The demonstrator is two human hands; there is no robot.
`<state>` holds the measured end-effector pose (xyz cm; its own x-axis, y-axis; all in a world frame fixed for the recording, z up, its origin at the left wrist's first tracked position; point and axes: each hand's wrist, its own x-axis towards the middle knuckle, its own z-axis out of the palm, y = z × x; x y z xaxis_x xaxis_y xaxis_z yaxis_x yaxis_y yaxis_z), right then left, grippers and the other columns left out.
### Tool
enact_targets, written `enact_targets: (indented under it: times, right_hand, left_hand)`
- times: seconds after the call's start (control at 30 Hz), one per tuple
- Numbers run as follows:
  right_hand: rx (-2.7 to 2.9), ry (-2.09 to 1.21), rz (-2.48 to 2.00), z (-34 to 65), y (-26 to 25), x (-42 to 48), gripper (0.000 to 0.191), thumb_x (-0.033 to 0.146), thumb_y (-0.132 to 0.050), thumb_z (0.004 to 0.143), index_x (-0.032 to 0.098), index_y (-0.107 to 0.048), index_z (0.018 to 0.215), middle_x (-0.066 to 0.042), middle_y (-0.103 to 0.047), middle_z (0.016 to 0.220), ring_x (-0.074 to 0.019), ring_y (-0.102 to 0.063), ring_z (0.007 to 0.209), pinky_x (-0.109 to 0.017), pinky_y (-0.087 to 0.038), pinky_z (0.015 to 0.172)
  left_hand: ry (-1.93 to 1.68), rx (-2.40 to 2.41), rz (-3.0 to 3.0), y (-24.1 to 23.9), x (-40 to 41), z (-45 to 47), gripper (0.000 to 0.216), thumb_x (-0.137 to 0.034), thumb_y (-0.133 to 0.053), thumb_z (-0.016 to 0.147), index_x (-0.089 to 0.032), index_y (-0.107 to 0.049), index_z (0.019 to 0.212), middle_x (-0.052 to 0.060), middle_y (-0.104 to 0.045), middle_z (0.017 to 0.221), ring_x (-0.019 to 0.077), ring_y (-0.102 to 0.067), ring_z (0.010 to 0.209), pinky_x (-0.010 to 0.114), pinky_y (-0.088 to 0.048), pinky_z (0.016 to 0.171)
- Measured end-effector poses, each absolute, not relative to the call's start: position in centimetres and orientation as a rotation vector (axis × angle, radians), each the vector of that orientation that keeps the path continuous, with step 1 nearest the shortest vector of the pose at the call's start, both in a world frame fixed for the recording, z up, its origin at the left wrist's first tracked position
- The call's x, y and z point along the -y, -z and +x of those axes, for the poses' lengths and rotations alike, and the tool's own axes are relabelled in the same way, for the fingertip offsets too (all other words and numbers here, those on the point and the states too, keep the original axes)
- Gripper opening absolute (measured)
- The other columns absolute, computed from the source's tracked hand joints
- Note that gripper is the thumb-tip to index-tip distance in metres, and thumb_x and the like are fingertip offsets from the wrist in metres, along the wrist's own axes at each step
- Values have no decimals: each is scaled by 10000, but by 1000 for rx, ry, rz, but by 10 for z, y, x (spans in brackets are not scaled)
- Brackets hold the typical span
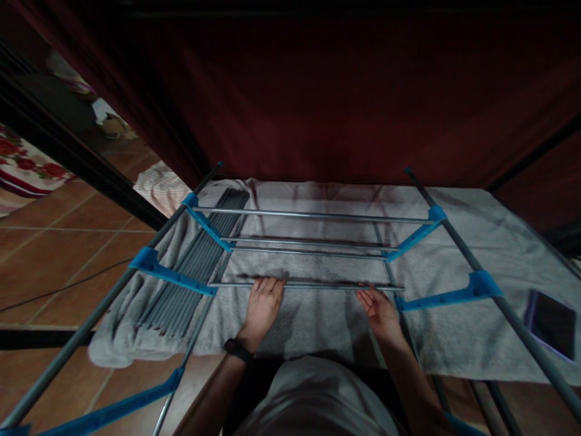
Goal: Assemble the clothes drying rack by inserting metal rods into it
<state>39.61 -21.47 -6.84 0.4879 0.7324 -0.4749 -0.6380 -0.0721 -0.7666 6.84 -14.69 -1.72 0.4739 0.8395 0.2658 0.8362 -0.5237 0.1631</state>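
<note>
A thin grey metal rod [322,286] lies crosswise in front of me. My left hand [263,304] closes over it left of its middle, and a dark band circles that wrist. Nearer the rod's right end, my right hand [377,309] grips it with fingers and thumb. Its left end meets a blue plastic bracket [175,277] on the frame. The right end lies by the tip of another blue bracket [447,298]; whether it sits in it I cannot tell. Beyond, several rods, such as the far rod [313,215], span the farther left bracket [209,225] and right bracket [415,237].
A bundle of grey rods [195,266] lies on the left of the grey blanket [318,327]. At the right is a dark phone-like device [551,321]. Long frame tubes [472,251] run along both sides. A dark red curtain [327,103] hangs behind; tiled floor [59,242] lies left.
</note>
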Motion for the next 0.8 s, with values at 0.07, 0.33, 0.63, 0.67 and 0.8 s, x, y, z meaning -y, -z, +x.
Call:
enact_targets:
  times: [0.07,0.33,0.63,0.67,0.8]
  right_hand:
    - [85,-1145,-1183,397,69,213,246,345,-883,713,234,-746,884,-49,-803,973,-217,-758,931,-359,-633,922]
    - [49,-1146,-1141,399,73,206,269,272,-911,644,235,-724,834,-32,-800,910,-203,-770,900,-335,-661,875]
    - [81,-1120,-1176,395,75,204,300,359,-939,653,260,-677,760,-9,-783,843,-218,-776,884,-361,-669,879]
    - [88,-1120,-1178,395,75,204,310,371,-945,643,264,-674,751,-2,-778,821,-222,-776,882,-368,-667,884]
    - [114,-1140,-1171,395,75,207,318,395,-955,630,267,-689,747,16,-766,789,-222,-778,880,-375,-656,922]
  left_hand:
    - [-496,-1577,2673,16,142,69,372,-168,-412,1030,-197,-758,1163,136,-752,1050,304,-653,1008,475,-475,979]
    - [-498,-1893,2530,17,128,44,348,-159,-454,975,-191,-752,1153,177,-702,1120,356,-599,1057,521,-466,966]
    - [-655,-2068,2213,28,129,22,299,-271,-496,982,-207,-755,1118,124,-749,874,313,-695,907,443,-496,910]
    - [-731,-2062,2107,31,129,24,293,-278,-516,967,-211,-754,1125,119,-760,884,308,-705,902,437,-504,909]
    - [-1131,-1858,1575,38,124,34,297,-319,-635,873,-251,-754,1136,82,-790,988,274,-717,905,390,-542,841]
